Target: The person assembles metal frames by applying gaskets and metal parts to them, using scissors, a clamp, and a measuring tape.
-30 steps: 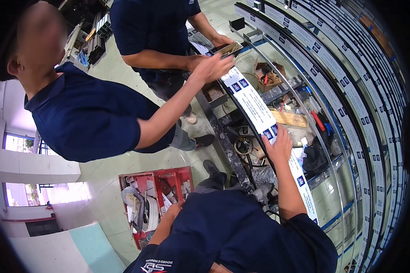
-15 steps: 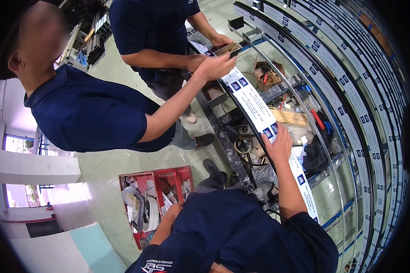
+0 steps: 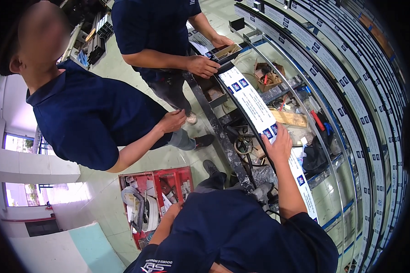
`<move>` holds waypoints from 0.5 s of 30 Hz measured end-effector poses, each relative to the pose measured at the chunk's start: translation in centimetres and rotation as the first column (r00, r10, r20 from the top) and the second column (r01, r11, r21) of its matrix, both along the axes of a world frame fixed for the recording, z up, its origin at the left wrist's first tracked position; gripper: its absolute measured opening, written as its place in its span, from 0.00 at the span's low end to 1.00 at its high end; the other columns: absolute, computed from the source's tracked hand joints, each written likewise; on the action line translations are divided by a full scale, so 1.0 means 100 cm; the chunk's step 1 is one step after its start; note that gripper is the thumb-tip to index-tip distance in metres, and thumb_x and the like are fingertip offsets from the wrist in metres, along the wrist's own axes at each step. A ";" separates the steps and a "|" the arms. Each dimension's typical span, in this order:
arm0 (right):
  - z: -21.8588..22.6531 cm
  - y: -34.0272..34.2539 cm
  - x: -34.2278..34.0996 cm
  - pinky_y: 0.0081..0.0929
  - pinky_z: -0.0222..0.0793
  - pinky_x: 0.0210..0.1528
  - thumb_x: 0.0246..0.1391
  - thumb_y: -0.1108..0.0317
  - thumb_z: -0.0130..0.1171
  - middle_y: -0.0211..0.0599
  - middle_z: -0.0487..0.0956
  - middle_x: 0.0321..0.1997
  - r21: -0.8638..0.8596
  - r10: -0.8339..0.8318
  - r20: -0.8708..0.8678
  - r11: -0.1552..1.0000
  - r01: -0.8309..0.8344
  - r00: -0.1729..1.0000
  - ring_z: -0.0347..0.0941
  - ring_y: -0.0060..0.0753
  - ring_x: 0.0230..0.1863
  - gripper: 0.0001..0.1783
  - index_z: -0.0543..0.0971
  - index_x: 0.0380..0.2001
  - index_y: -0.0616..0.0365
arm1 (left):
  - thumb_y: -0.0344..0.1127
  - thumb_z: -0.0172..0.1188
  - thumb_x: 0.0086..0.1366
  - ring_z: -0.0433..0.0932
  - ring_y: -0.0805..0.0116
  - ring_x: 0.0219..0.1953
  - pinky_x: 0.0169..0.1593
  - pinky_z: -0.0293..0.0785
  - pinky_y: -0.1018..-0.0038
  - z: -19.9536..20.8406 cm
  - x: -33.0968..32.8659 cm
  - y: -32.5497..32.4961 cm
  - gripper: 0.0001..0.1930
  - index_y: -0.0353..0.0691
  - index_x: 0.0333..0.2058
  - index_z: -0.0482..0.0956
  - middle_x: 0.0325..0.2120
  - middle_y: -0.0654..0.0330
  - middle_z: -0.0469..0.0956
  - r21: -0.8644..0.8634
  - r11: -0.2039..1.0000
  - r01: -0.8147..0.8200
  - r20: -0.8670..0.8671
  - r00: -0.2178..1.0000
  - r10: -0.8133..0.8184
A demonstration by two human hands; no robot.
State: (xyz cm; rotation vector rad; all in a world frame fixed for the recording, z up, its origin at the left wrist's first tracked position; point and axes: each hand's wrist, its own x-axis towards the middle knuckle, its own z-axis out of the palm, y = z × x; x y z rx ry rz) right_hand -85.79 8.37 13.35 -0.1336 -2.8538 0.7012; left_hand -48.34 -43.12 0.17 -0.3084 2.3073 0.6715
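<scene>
My right hand (image 3: pixel 279 144) lies across a long dark profile (image 3: pixel 255 107) covered with white printed film, thumb at its near-left edge and fingers over the other side. The profile runs from lower right up to the far middle, where its bare dark end shows. My left hand (image 3: pixel 175 210) hangs low beside my body above a red tool cart; my shirt and forearm hide most of its fingers. At the profile's far end a co-worker's hand (image 3: pixel 203 67) touches it, while that person's other hand (image 3: pixel 221 41) is by a small open dark box-like piece (image 3: pixel 225 53).
Many film-covered profiles (image 3: pixel 351 100) stand racked along the right. Under the work, a metal frame bench (image 3: pixel 232 157) carries a wood block (image 3: pixel 289 118), a red-handled tool (image 3: pixel 317 119), cables and a carton (image 3: pixel 266 73). The red tool cart (image 3: pixel 157 175) stands left, near another person (image 3: pixel 91 116).
The person at left has drawn an arm back from the profile's far end to their waist. The other co-worker's hand has shifted onto that end. My hands stay put.
</scene>
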 end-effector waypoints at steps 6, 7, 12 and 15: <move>0.000 0.000 0.001 0.49 0.64 0.67 0.57 0.42 0.72 0.47 0.75 0.67 -0.011 0.005 -0.001 1.000 -0.005 1.000 0.71 0.53 0.67 0.46 0.69 0.72 0.55 | 0.46 0.62 0.68 0.84 0.36 0.52 0.55 0.79 0.49 0.005 -0.003 0.002 0.22 0.40 0.55 0.82 0.46 0.38 0.85 0.051 0.998 -0.039 -0.007 0.999 0.039; 0.000 0.000 0.001 0.49 0.64 0.67 0.57 0.42 0.72 0.47 0.75 0.67 -0.012 0.004 0.000 1.000 -0.004 1.000 0.71 0.53 0.67 0.46 0.69 0.72 0.55 | 0.46 0.62 0.68 0.84 0.36 0.52 0.55 0.79 0.49 0.005 -0.004 0.002 0.22 0.40 0.55 0.82 0.46 0.38 0.85 0.072 0.997 -0.039 -0.015 0.999 0.040; -0.001 0.002 0.002 0.49 0.64 0.66 0.57 0.42 0.71 0.47 0.75 0.66 -0.006 0.009 -0.006 1.000 -0.009 1.000 0.72 0.53 0.66 0.46 0.69 0.72 0.55 | 0.47 0.62 0.68 0.84 0.36 0.52 0.55 0.79 0.49 0.007 -0.006 0.002 0.22 0.40 0.55 0.83 0.46 0.37 0.85 0.063 0.998 -0.016 -0.031 0.999 0.018; 0.000 0.001 0.001 0.49 0.64 0.66 0.57 0.42 0.71 0.47 0.75 0.66 -0.007 0.010 0.001 1.000 -0.010 1.000 0.72 0.53 0.66 0.46 0.69 0.72 0.55 | 0.47 0.61 0.68 0.83 0.36 0.52 0.55 0.79 0.49 0.007 -0.006 0.002 0.22 0.40 0.55 0.83 0.46 0.37 0.85 0.075 0.996 -0.036 -0.010 0.999 0.037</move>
